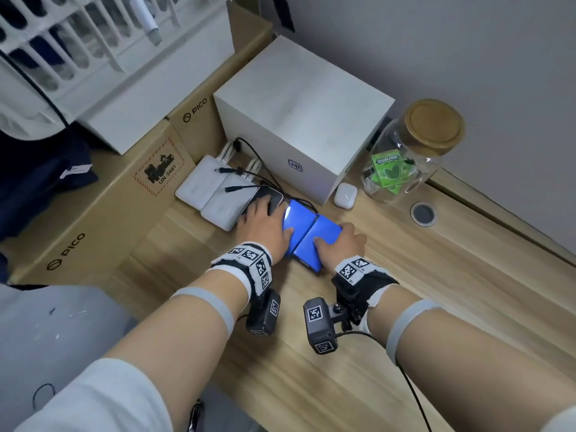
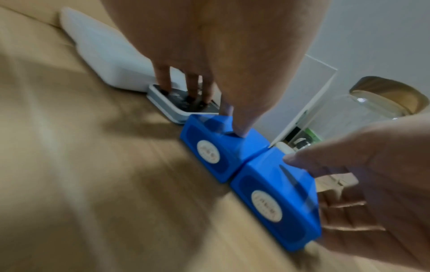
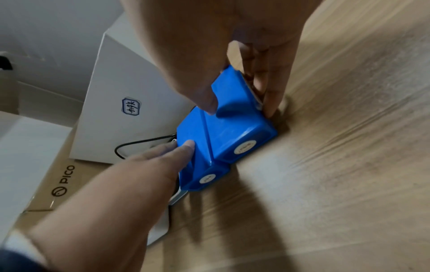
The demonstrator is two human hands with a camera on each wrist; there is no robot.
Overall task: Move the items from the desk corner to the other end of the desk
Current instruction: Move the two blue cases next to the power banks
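Light wood-grain desk (image 1: 436, 291) runs from lower centre to right edge of the head view, wall along its upper right side. Lying directly on it: two blue packs (image 1: 308, 235) touching side by side at centre; a dark phone (image 1: 268, 196) just upper left of them; two white power banks (image 1: 215, 191) side by side left of the phone, black cables over them; big white box (image 1: 299, 120) upper centre; white earbud case (image 1: 345, 195) at the box's lower right corner; glass jar (image 1: 408, 157) with wooden lid at right; round grommet (image 1: 423, 214) below the jar. PICO cardboard boxes (image 1: 93, 213) sit at left.
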